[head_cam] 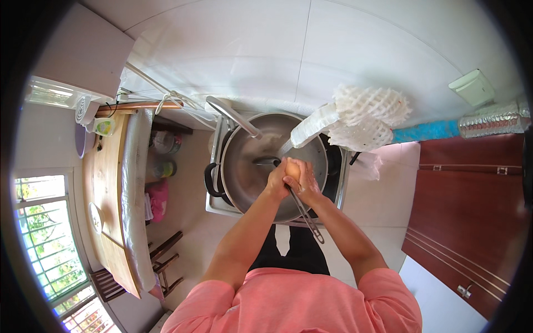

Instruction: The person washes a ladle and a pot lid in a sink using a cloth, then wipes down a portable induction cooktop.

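A large steel pan (245, 183) with a black side handle (213, 180) is in front of me. Over it, my left hand (276, 180) and my right hand (307, 183) are pressed together around a smooth, rounded pale-orange thing (292, 169). Fingers cover much of it, so I cannot tell what it is. Whitish wet streaks show on my right hand. A metal ladle's handle (306, 214) slants below my hands and past the pan's near rim. Thin water (286, 147) seems to run from a white-wrapped spout (314, 125) just beyond my fingers.
A chrome tap (235, 116) reaches over the pan from the left. White foam netting (368, 116) bunches around the wrapped spout, joined to a blue-wrapped pipe (427, 130). A wooden table (108, 187) stands left, a dark red cabinet (466, 208) right.
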The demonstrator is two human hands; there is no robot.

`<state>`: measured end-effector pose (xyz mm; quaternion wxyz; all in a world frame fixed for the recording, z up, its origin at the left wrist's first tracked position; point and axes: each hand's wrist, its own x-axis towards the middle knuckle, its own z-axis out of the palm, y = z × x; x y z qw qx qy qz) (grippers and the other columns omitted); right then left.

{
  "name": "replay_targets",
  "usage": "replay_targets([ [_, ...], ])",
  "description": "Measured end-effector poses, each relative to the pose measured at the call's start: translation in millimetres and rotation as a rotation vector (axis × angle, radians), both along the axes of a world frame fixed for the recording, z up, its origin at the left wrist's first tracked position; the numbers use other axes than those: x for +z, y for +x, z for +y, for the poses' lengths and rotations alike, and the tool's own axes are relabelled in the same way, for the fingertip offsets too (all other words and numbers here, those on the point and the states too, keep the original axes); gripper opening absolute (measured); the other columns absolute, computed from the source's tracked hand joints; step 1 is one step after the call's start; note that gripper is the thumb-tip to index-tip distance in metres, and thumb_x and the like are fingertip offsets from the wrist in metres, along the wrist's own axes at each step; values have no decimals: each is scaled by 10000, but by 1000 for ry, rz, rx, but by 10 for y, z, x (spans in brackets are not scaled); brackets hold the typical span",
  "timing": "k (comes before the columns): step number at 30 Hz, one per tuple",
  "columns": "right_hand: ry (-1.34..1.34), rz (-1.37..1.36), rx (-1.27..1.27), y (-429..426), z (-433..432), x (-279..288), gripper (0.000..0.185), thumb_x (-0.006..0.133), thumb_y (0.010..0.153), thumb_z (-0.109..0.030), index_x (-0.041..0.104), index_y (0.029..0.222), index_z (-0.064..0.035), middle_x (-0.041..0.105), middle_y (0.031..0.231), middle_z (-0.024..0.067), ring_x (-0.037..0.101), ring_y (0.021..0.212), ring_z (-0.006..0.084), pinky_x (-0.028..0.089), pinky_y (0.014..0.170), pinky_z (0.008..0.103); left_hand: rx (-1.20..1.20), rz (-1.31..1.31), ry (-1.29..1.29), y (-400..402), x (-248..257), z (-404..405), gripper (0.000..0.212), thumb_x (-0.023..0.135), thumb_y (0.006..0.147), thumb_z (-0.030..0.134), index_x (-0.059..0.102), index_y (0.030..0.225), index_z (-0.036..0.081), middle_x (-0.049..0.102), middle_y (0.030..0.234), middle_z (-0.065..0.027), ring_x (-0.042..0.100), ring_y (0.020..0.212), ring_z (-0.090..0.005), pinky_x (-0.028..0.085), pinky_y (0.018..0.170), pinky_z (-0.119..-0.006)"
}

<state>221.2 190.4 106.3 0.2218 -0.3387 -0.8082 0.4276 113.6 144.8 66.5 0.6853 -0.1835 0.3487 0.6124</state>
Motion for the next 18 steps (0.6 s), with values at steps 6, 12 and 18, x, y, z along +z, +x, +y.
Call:
replay_targets([
  [6, -210, 58, -182, -76, 32, -461, 380, 494, 842, -359, 478, 990, -9, 560, 802, 167, 555, 731, 305, 446, 651, 362, 104, 315, -209, 186, 255, 119, 264, 432, 890, 300, 483, 928, 43, 550, 856, -67, 563, 773, -182, 489, 712, -329],
  [12, -824, 105, -308, 59, 360, -896, 344, 414, 883, -320, 565, 850, -12, 575, 747, 101, 567, 731, 207, 442, 662, 320, -245, 389, -280, 77, 103, 31, 281, 422, 892, 313, 471, 1015, 65, 560, 916, -68, 566, 841, -236, 464, 722, -446],
  [18, 333, -501, 20, 96, 119, -913, 432, 470, 781, -150, 393, 1192, -47, 368, 1221, 218, 341, 1112, 393, 361, 869, 425, -234, 317, -464, -37, -289, -283, 356, 443, 881, 327, 376, 1167, 126, 354, 1225, -66, 470, 995, -333, 384, 756, -611],
])
